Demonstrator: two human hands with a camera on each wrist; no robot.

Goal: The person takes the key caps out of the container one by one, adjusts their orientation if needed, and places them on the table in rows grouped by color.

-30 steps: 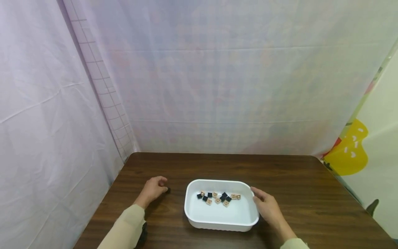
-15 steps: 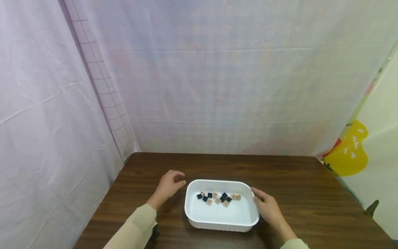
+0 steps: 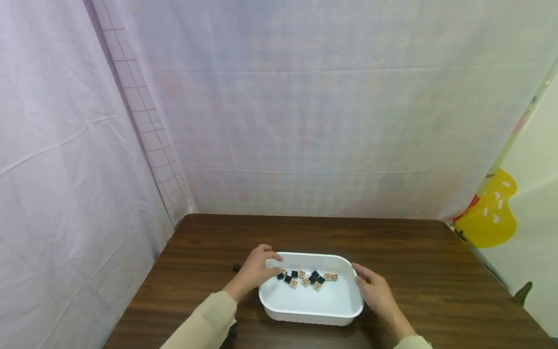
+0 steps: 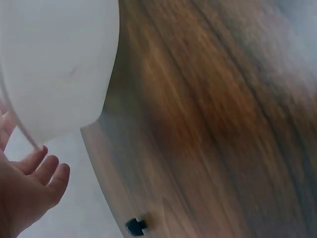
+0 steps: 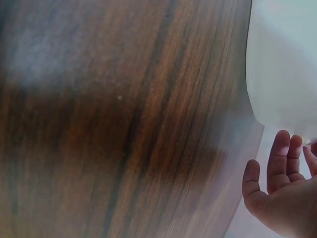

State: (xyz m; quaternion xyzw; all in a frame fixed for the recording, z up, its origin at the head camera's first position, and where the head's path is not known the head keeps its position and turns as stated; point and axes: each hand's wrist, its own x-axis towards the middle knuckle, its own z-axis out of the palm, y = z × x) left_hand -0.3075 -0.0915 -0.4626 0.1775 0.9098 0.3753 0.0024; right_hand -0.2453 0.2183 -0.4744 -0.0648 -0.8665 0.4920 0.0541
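Observation:
A white plastic tray (image 3: pixel 311 317) sits on a dark wooden table (image 3: pixel 414 261), with several small black and tan square tiles (image 3: pixel 307 278) along its far side. My left hand (image 3: pixel 260 268) reaches over the tray's left rim, its relaxed fingers just beside the leftmost tiles; whether they touch one is unclear. In the left wrist view this hand (image 4: pixel 29 183) shows loosely extended fingers below the tray wall (image 4: pixel 54 64). My right hand (image 3: pixel 372 288) rests flat against the tray's right rim; the right wrist view shows its fingers (image 5: pixel 277 168) straight beside the tray (image 5: pixel 287 64).
One small black piece (image 3: pixel 236 267) lies alone on the table left of the tray, also visible in the left wrist view as the black piece (image 4: pixel 135 226). Pale curtains hang close behind and to the left. The table edge runs near on the left.
My left hand has travelled right from the lone black piece on the table to the tray's left rim, leaving that piece behind. The right hand and tray have stayed still.

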